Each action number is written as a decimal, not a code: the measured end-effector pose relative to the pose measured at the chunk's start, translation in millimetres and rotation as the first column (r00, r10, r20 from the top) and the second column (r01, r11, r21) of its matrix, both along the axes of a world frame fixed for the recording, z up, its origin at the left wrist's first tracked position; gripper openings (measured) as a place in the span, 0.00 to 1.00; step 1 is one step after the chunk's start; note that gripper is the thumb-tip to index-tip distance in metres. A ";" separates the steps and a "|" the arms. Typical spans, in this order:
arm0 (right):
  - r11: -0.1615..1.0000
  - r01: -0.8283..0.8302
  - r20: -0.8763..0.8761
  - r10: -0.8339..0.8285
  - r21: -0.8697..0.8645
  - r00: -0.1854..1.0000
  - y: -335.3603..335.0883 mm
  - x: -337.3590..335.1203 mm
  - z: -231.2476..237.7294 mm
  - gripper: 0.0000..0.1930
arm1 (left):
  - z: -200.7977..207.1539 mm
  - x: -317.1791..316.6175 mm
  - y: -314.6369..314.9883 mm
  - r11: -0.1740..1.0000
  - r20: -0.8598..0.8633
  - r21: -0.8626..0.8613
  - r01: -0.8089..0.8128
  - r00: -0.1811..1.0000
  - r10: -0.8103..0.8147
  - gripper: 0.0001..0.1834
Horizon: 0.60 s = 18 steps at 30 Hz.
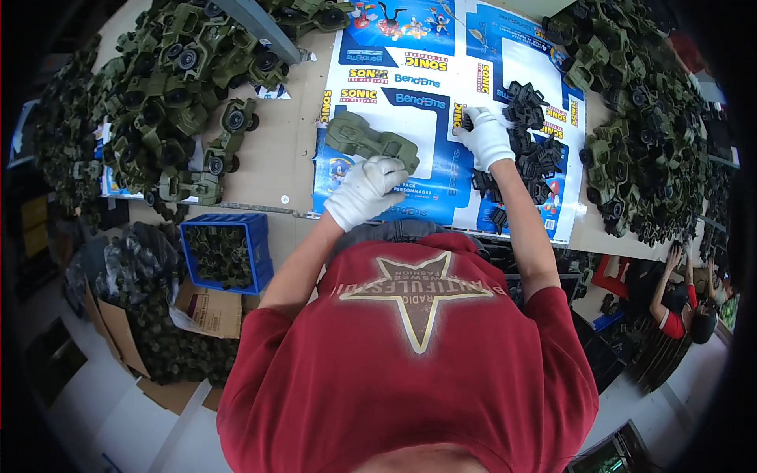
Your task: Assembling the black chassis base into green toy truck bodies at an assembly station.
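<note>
An olive-green toy vehicle body (353, 137) lies slantwise on the printed sheet (430, 209) in front of me, with no wheels visible on it. My left hand (366, 191), in a white glove, has its fingers curled on the near end of this body. To the right, my right hand (485, 139), gloved too, is closed on a small black plastic part (467, 123), mostly covered by the fingers. Beside that hand lies a loose pile of black plastic parts (538, 162), running along the right side of the sheet.
Heaps of green toy vehicles with black wheels cover the table's left (169, 94) and right (631, 134). A grey metal post (264, 33) stands at the far left. Below the table edge are a blue crate (264, 251) and an open carton (118, 331) of parts. Another person (684, 311) works at far right.
</note>
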State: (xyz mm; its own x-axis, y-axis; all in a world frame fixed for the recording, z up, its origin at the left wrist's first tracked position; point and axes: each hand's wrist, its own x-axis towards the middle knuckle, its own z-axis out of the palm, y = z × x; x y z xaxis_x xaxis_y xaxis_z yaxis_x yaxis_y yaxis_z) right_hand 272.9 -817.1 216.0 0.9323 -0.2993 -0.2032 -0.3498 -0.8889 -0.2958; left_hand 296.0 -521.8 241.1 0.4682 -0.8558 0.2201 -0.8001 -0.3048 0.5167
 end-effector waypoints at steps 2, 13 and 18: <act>0.988 -0.153 0.134 0.150 0.008 0.980 5.8 -4.1 -8.3 0.15 | 4.7 11.4 1.1 0.988 -0.078 -0.151 -0.010 0.997 -0.002 0.24; 0.956 -0.141 0.194 0.092 0.257 0.977 22.6 -34.1 -3.8 0.19 | 26.0 45.6 10.4 0.740 0.213 0.513 -0.434 0.900 0.381 0.51; 0.948 0.237 0.035 -0.250 0.212 0.968 34.8 -20.6 9.2 0.21 | 54.9 38.9 1.1 0.426 0.039 0.825 -0.372 0.789 0.613 0.47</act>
